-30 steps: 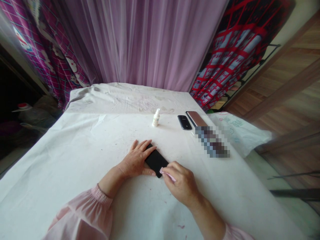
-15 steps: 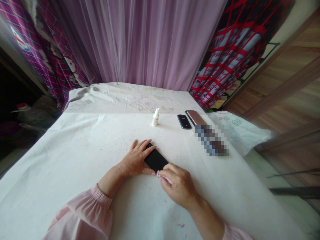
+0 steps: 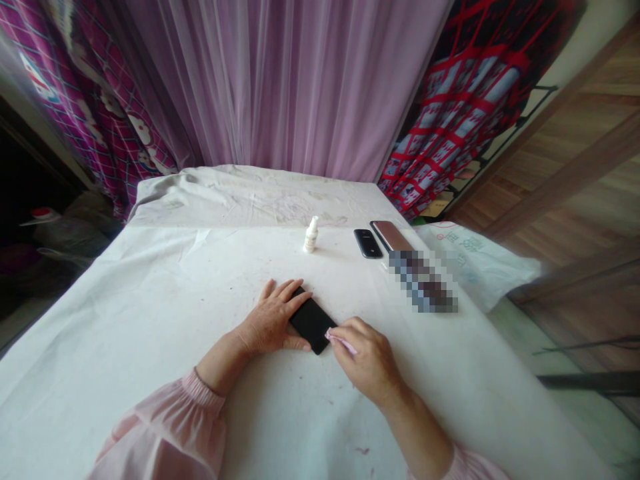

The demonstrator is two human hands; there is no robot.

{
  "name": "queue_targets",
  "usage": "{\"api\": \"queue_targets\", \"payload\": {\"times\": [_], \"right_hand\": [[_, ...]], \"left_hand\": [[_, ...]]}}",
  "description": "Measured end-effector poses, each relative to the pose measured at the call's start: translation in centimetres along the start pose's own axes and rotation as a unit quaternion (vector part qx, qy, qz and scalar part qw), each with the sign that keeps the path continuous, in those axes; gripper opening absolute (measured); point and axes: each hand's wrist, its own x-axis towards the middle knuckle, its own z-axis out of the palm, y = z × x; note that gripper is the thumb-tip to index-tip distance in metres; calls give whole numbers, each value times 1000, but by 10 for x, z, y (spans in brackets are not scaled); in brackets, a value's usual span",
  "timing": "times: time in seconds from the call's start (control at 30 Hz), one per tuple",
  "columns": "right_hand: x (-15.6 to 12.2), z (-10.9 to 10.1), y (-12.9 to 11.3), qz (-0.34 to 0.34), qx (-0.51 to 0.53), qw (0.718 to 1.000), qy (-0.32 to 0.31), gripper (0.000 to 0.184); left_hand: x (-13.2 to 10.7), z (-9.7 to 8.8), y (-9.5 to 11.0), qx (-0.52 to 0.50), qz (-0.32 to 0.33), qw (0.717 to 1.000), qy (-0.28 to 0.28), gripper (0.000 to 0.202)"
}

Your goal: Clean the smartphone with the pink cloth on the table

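Note:
A black smartphone [image 3: 314,325] lies flat on the white-covered table, slanting away to the left. My left hand [image 3: 273,320] holds it steady by its left side, with the fingers spread over the far end and the thumb along the near left edge. In my right hand [image 3: 367,363] a small pale pink cloth [image 3: 345,343] is pinched between closed fingers. The cloth's tip touches the phone near its right corner. Most of the cloth is hidden inside the fist. Beyond the phone, a small white spray bottle [image 3: 311,236] stands upright.
To the back right lie a dark phone [image 3: 368,243] and a rose-coloured phone or case [image 3: 393,235], with a pixelated item [image 3: 425,283] beside them. A white plastic bag [image 3: 485,263] is past the table's right edge. Purple curtains [image 3: 280,87] hang behind the white tablecloth [image 3: 165,313].
My right hand has shifted slightly right and up along the phone's near end with the cloth, uncovering its near corner. My left hand and the phone have stayed in place.

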Motion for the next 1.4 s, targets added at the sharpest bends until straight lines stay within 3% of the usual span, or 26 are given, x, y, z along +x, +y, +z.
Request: {"api": "queue_targets", "payload": {"times": [0.23, 0.57, 0.83, 1.4], "right_hand": [[-2, 5, -5, -12, 40, 999, 0, 19], [0, 4, -25, -33, 3, 999, -25, 20], [0, 4, -22, -18, 4, 999, -36, 19], [-1, 2, -4, 22, -49, 998, 21, 18]], "left_hand": [[1, -2, 2, 2, -10, 1000, -11, 108], [1, -2, 2, 6, -6, 1000, -4, 107], [1, -4, 4, 5, -13, 1000, -17, 108], [0, 1, 0, -4, 3, 1000, 6, 107]]}}
